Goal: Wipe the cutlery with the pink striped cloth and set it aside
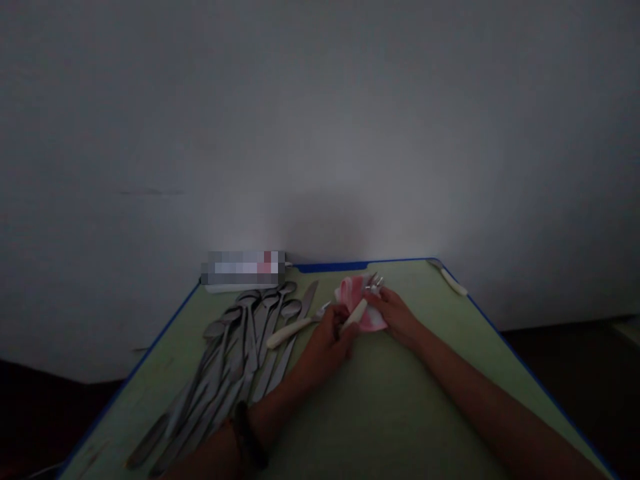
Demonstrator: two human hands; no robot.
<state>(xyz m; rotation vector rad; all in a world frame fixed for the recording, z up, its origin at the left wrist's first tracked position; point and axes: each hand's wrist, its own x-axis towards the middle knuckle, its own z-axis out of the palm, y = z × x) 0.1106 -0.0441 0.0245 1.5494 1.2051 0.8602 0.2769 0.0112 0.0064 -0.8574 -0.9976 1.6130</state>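
Left hand (334, 339) grips a cream-handled, silvery fork (357, 311); right hand (395, 313) clasps pink-and-white cloth (352, 289) against it.

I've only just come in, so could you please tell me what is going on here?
The person's left grip holds a white-handled fork; the right grip has a pink-and-white cloth near its tines. A second fork and several spoons lie to the left on the green table.

Grey wall (320, 133), blue-edged green table (390, 407), pixelated oblong object (243, 268)
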